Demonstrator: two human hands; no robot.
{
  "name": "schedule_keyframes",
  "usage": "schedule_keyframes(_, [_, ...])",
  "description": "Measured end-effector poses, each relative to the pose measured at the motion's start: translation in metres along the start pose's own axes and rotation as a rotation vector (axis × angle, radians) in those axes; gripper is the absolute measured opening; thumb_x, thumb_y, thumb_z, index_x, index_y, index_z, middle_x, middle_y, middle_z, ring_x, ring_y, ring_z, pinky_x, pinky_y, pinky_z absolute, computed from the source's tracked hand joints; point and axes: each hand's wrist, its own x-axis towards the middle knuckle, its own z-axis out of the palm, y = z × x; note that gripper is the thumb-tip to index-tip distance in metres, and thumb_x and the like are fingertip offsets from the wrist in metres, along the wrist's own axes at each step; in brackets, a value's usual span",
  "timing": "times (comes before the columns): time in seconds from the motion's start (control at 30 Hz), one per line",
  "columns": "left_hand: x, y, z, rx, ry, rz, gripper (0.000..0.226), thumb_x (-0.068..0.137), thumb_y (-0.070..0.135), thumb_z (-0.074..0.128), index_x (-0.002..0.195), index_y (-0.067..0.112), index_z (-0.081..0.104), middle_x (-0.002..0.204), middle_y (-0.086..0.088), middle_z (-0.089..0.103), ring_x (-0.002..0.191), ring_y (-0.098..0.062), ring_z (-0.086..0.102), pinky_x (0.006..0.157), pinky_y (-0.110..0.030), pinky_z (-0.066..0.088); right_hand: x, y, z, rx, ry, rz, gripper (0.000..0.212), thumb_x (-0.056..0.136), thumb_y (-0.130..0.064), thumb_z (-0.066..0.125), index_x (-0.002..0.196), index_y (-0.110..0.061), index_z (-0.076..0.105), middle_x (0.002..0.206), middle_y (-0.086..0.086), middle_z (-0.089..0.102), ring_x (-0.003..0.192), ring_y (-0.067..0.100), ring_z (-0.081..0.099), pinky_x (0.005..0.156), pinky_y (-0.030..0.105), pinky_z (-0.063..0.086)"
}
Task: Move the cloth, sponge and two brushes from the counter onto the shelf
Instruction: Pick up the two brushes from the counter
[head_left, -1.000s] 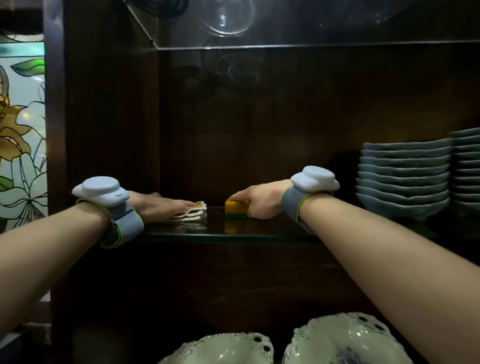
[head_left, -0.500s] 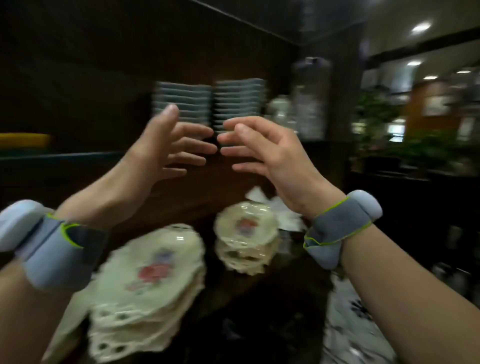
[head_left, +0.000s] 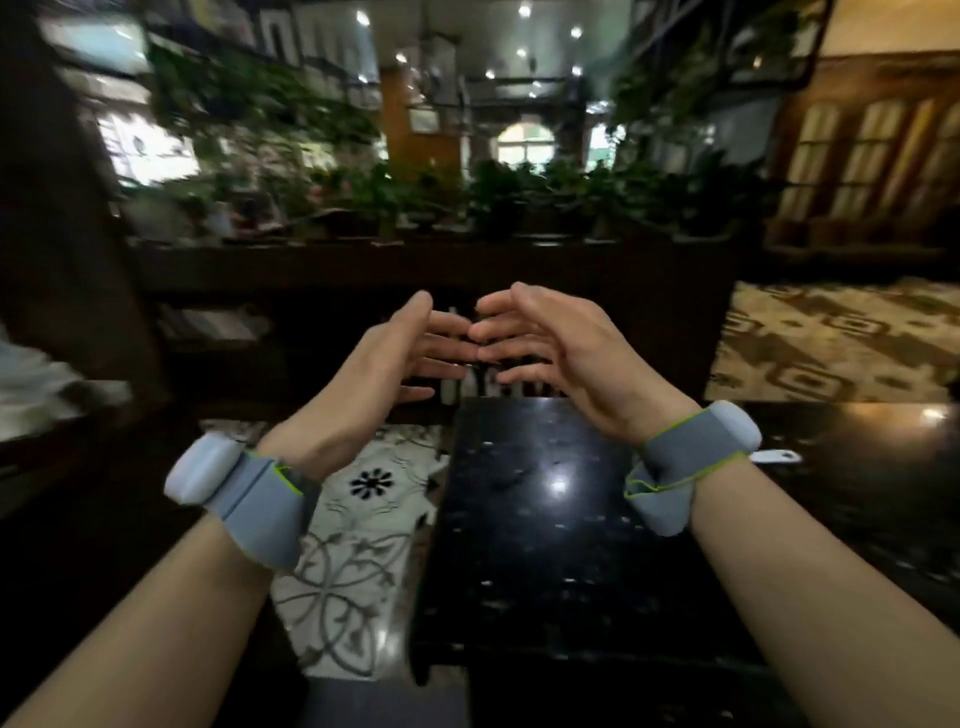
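Note:
My left hand (head_left: 395, 358) and my right hand (head_left: 550, 348) are raised side by side above the near end of a glossy black counter (head_left: 545, 545). Both hands are empty, fingers spread, fingertips almost touching each other. A small white object (head_left: 776, 457), perhaps the end of a brush handle, pokes out from behind my right wrist on the counter; I cannot tell what it is. The cloth, the sponge and the shelf are out of view.
Patterned floor tiles (head_left: 353, 545) show left of the counter. A dark wooden partition (head_left: 415, 270) topped with potted plants (head_left: 498, 202) runs across ahead. A dark cabinet side (head_left: 62, 260) stands at the left. The frame is motion-blurred.
A second ago my hands rested on the cloth and the sponge on the shelf. They have let go, and my view has swung right, away from the cabinet to the counter.

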Motion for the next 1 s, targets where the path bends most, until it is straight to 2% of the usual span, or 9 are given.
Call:
schedule_keyframes(0.17, [0.065,-0.020,0.110,0.011,-0.041,-0.119,0.047,0.100,0.042,0.023,0.111,0.018,0.063,0.108,-0.006,0.072,0.097,-0.022,0.065,0.088,-0.038,0.043,0.005,0.050,-0.108,-0.017,0.112,0.145,0.040,0.097,-0.036,0.045,0.118,-0.006,0.062,0.104,0.013,0.070,0.094,0.028,0.065,0.084,0.043,0.050])
schedule_keyframes(0.27, [0.096,-0.042,0.154,0.029,-0.052,-0.158,0.037,0.099,0.032,0.033,0.106,0.011,0.062,0.095,-0.011,0.068,0.079,-0.024,0.059,0.066,-0.029,0.041,0.007,0.073,-0.156,0.059,0.229,0.188,0.035,0.097,-0.035,0.046,0.112,-0.009,0.064,0.100,0.012,0.070,0.092,0.027,0.066,0.076,0.035,0.051])
schedule_keyframes(0.33, [0.114,-0.063,0.186,0.082,-0.091,-0.194,0.027,0.097,0.022,0.040,0.092,0.011,0.064,0.083,-0.009,0.066,0.064,-0.020,0.057,0.051,-0.022,0.038,0.007,0.089,-0.192,0.091,0.326,0.210,0.029,0.097,-0.033,0.046,0.105,-0.012,0.065,0.095,0.009,0.071,0.087,0.024,0.067,0.071,0.032,0.051])
schedule_keyframes(0.47, [0.136,-0.105,0.270,0.248,-0.329,-0.291,0.023,0.092,0.020,0.045,0.078,0.016,0.063,0.077,-0.008,0.067,0.050,-0.014,0.051,0.037,-0.014,0.036,0.005,0.132,-0.254,-0.096,0.493,0.264,0.018,0.096,-0.021,0.047,0.096,-0.014,0.064,0.094,0.012,0.068,0.079,0.022,0.063,0.062,0.025,0.049])
schedule_keyframes(0.53, [0.136,-0.119,0.298,0.313,-0.392,-0.342,0.026,0.091,0.030,0.047,0.074,0.017,0.061,0.076,-0.006,0.067,0.051,-0.017,0.055,0.041,-0.016,0.040,0.007,0.154,-0.265,-0.267,0.466,0.300,0.019,0.095,-0.014,0.049,0.104,-0.008,0.064,0.096,0.014,0.067,0.080,0.021,0.062,0.060,0.023,0.047])
schedule_keyframes(0.63, [0.146,-0.136,0.329,0.593,-0.313,-0.290,0.040,0.080,0.052,0.049,0.067,0.016,0.061,0.086,-0.012,0.071,0.080,-0.034,0.067,0.069,-0.033,0.054,0.018,0.181,-0.282,-0.611,0.382,0.329,0.020,0.086,-0.008,0.058,0.102,-0.009,0.070,0.096,0.013,0.072,0.090,0.025,0.068,0.072,0.029,0.051])
schedule_keyframes(0.77, [0.155,-0.144,0.360,0.805,-0.194,-0.197,0.042,0.078,0.053,0.059,0.090,0.013,0.061,0.097,-0.013,0.068,0.091,-0.038,0.065,0.069,-0.037,0.047,0.016,0.213,-0.301,-1.023,0.122,0.477,0.032,0.079,-0.006,0.055,0.107,-0.013,0.070,0.116,0.014,0.068,0.110,0.030,0.063,0.095,0.033,0.049])
schedule_keyframes(0.87, [0.163,-0.150,0.359,0.661,-0.179,-0.235,0.035,0.073,0.041,0.066,0.087,0.010,0.067,0.090,-0.015,0.068,0.089,-0.036,0.065,0.063,-0.033,0.043,0.013,0.227,-0.300,-1.174,-0.020,0.543,0.031,0.077,-0.009,0.055,0.104,-0.014,0.069,0.115,0.017,0.066,0.108,0.036,0.061,0.085,0.030,0.049])
schedule_keyframes(1.0, [0.169,-0.150,0.344,0.236,-0.097,-0.218,0.025,0.076,0.032,0.072,0.065,0.010,0.067,0.057,-0.005,0.057,0.056,-0.019,0.052,0.051,-0.027,0.036,0.010,0.233,-0.298,-1.291,-0.051,0.454,0.017,0.079,-0.015,0.060,0.093,-0.017,0.069,0.105,0.013,0.068,0.104,0.034,0.062,0.079,0.034,0.050])
